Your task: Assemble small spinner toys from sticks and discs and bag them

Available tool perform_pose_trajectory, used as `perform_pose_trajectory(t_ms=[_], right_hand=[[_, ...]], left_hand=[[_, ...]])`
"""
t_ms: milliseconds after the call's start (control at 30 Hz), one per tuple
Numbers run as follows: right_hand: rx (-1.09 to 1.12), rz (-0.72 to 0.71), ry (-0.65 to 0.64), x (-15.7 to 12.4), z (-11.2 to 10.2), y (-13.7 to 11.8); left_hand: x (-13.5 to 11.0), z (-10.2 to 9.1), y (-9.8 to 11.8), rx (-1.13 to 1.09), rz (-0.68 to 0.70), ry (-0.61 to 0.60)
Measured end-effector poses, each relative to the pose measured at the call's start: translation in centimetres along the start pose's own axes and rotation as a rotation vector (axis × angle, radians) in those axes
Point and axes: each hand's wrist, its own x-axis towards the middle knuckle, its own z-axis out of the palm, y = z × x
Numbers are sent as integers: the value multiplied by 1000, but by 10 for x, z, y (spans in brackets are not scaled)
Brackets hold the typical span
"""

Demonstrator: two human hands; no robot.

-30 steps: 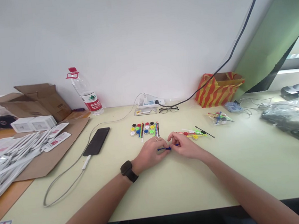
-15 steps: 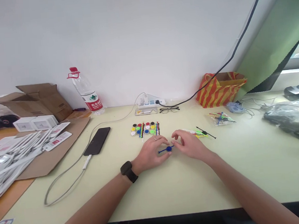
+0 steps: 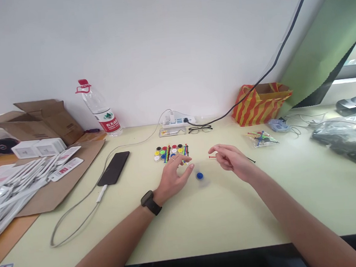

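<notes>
A small blue disc-shaped piece [image 3: 199, 175] lies on the pale green table [image 3: 222, 212] between my hands. My left hand [image 3: 174, 175], with a black watch on the wrist, hovers just left of it with fingers spread and nothing in them. My right hand [image 3: 230, 160] is lifted to the right of the piece, fingers loosely apart, holding nothing. Behind my left hand sits a cluster of coloured caps and thin sticks [image 3: 171, 152]. A red stick tip [image 3: 211, 157] shows beside my right fingers, the other sticks there being hidden by the hand.
A black phone [image 3: 114, 168] on a grey cable lies to the left, beside cardboard and white packets [image 3: 20, 180]. At the back stand a water bottle [image 3: 99, 109], a power strip [image 3: 177, 121], glasses [image 3: 200, 129] and a striped bag [image 3: 258, 103]. A clear bag of parts [image 3: 261, 138] lies right.
Both hands let go of the blue piece and drew apart and upward. The piece now lies alone on the table, showing as a round disc.
</notes>
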Motion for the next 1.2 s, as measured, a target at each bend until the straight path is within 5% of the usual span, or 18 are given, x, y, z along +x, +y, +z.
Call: perform_pose_trajectory(t_ms=[167,300,433,667,800,1000,1200], right_hand=[[-567,-173,424,19,-36,18],[-1144,-147,683,23,-67,44],[-1276,-35,629,22,-81,61],[-1203,-421,465,53,-63,41],[-1347,-477,325,87,-34,29],[-1461,-326,406,140,-19,10],[-1346,-57,397,182,-14,-4]], left_hand=[[2,2,-6,1,-14,23],[4,2,-8,-14,-31,45],[5,2,-9,-28,-35,64],[13,-2,-7,-20,-7,148],[22,-7,2,-4,-1,175],[40,-19,28,26,57,42],[90,-38,56,3,86,-4]])
